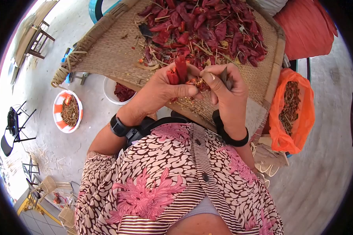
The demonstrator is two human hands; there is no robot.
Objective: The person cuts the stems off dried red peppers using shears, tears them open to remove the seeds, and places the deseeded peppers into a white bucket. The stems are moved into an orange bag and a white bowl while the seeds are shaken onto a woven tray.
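My left hand (163,87) is closed around a dried red chili pepper (180,69), with its tip pointing up past the fingers. At the thumb, the pepper's torn end (200,83) shows seeds and orange-red flesh. My right hand (232,94) meets it there, thumb and finger pinched at the torn end. Dark brown dried pieces (224,76), perhaps stems, are tucked in the right fingers. Both hands are above the near edge of a woven tray (106,53). A heap of dried red chili peppers (208,23) covers its far part, with loose seeds and stems around.
An orange plastic bag (276,129) of dry stems stands at the right, below a red sack (306,29). To the left are a white basin (108,91) with red peppers and a plastic-lined basket (57,111) of stems. A wooden bench (29,33) stands farther left.
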